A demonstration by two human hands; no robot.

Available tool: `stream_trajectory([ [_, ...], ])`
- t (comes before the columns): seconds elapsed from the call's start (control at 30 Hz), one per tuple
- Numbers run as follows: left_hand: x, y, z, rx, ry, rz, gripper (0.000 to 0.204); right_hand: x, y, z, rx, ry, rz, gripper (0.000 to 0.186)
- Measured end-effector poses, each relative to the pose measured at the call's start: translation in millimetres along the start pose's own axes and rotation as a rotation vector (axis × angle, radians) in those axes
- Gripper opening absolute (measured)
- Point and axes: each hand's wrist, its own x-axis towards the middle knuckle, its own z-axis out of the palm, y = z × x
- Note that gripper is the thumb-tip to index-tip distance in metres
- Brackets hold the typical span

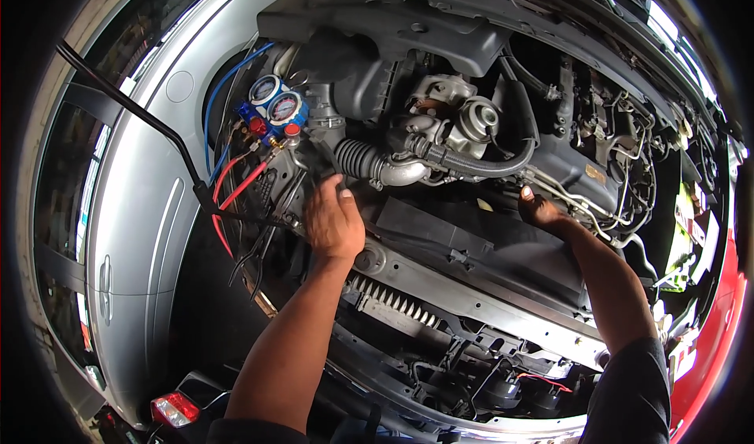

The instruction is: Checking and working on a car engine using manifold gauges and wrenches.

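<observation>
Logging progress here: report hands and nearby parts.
Left hand near ribbed black hose; right hand near curved hose. Grips unclear. Gauge set up-left, not blocking hands.

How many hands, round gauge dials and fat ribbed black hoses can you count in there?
Left hand and right hand: 2
Upper gauge dial and lower gauge dial: 2
Fat ribbed black hose: 1
Total: 5
</observation>
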Motion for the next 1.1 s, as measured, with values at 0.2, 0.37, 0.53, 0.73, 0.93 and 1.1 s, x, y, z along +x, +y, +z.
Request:
stream_trajectory([
  [0.2,0.4,-1.6,5.2,-0.054,0.049,0.024,0.039,-10.2,2.9,-7.1,0.162,-0.101,-0.025,0.080],
  [0.37,-11.6,30.7,-28.5,-0.409,0.128,0.070,0.027,-10.9,-3.9,-14.3,-0.052,-0.044,-0.204,0.044],
  [0.53,-4.4,148.7,-15.8,-0.222,-0.141,0.927,0.054,-19.6,-12.1,-21.4,-0.095,-0.213,-0.048,0.039],
  [0.73,23.8,263.7,58.5,0.740,-0.238,1.377,0.063,-29.5,-22.3,-26.0,0.011,-0.147,-0.219,0.040],
  [0.93,20.5,261.0,85.5,0.751,-0.274,1.220,0.067,-21.5,2.2,-24.3,0.175,-0.336,-0.099,0.063],
  [1.1,17.3,265.1,84.8,0.839,-0.322,1.169,0.081,-16.5,7.5,-17.6,0.129,-0.347,0.022,0.069],
])
